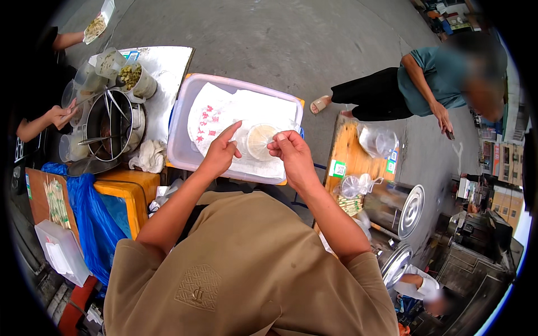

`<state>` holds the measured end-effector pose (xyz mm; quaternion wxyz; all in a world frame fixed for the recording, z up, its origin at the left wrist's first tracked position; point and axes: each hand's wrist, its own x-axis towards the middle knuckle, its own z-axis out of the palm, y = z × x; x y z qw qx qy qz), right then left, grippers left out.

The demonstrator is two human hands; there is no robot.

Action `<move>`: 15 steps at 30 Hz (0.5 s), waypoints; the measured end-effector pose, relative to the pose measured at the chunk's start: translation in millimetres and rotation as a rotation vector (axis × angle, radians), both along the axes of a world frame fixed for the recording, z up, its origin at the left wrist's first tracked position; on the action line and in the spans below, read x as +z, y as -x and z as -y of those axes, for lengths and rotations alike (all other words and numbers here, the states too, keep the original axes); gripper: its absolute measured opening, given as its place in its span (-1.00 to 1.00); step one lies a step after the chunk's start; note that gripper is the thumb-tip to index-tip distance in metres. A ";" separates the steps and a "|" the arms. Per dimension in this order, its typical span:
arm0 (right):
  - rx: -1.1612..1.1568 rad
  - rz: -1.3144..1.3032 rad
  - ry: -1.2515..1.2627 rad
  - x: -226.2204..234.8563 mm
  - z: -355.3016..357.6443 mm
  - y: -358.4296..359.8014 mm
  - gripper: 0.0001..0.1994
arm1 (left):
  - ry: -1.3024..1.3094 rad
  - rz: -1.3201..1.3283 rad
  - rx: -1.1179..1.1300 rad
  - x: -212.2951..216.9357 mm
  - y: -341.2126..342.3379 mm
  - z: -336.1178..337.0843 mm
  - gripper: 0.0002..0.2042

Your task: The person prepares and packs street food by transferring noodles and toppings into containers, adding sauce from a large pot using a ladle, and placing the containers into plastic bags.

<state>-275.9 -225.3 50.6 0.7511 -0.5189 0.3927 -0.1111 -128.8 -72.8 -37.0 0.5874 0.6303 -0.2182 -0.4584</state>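
A round cup or bowl with pale beige contents [259, 141] is inside a clear plastic bag [244, 136], over the white printed cloth or paper [208, 117] in a pale plastic tub [178, 132]. My right hand [292, 157] pinches the bag's gathered part between thumb and fingers, at the cup's right side. On the other side, my left hand [221, 152] points its index finger forward, with thumb and remaining fingers closed at the bag's edge. The thin film is hard to see against the cloth.
At left stand a metal pot [115, 126] with utensils, tubs of chopped food [134, 79] and a blue bag [92, 218]. A co-worker's hand [60, 116] is near the pot. At right are a wooden table [347, 147], a lidded steel pot [412, 211] and a standing person [423, 84].
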 end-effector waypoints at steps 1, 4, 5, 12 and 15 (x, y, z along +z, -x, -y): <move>0.004 -0.001 0.000 -4.8 1.1 0.6 -0.87 | 0.000 -0.001 0.004 0.0 1.7 0.4 -0.42; -0.055 -0.010 0.011 -15.0 10.5 -0.1 -0.81 | 0.035 -0.002 -0.014 2.0 5.0 4.4 -0.43; -0.076 -0.018 0.007 -16.9 13.5 -0.5 -0.81 | 0.032 -0.004 -0.026 4.3 6.3 5.8 -0.43; -0.139 0.038 -0.022 -16.0 29.9 1.1 -0.85 | 0.003 -0.088 -0.057 26.9 17.6 24.4 -0.52; -0.095 0.057 0.054 -22.5 25.3 4.6 -0.82 | 0.003 -0.269 -0.063 31.2 21.6 40.7 -0.62</move>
